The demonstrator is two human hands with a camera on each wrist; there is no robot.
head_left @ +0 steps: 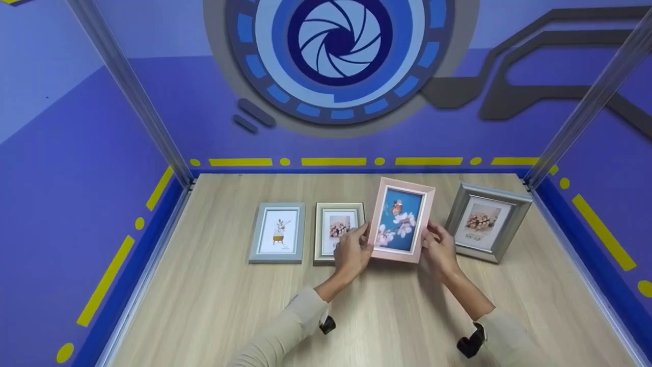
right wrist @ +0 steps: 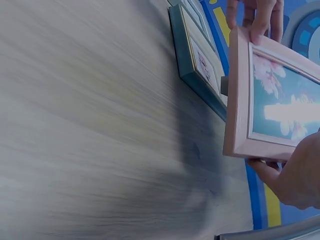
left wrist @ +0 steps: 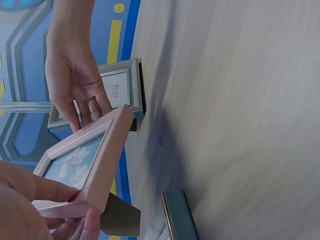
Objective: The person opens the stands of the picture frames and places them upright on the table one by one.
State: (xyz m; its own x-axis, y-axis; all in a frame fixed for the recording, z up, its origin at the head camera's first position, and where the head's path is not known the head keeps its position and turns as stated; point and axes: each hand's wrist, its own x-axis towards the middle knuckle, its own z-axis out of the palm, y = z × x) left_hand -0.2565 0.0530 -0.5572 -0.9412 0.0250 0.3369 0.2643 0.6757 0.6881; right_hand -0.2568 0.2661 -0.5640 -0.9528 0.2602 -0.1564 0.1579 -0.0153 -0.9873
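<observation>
In the head view a pink picture frame (head_left: 429, 214), with a bird and blossoms on blue, is held tilted above the table. My left hand (head_left: 352, 251) pinches its lower left side; the left wrist view shows the thumb on the front and fingers behind. My right hand (head_left: 441, 248) holds the lower right edge, its fingers partly hidden. A brown support leg (left wrist: 120, 216) sticks out from the frame's back. Left of it are a champagne-coloured picture frame (head_left: 319, 232), partly covered by my left hand, and a grey-blue picture frame (head_left: 253, 234). A silver picture frame (head_left: 501, 234) stands tilted back at the right.
The frames are on a light wood table (head_left: 214, 306). A purple-blue back wall (head_left: 168, 102) with yellow marks rises behind it, and metal posts (head_left: 137, 97) stand at the back corners.
</observation>
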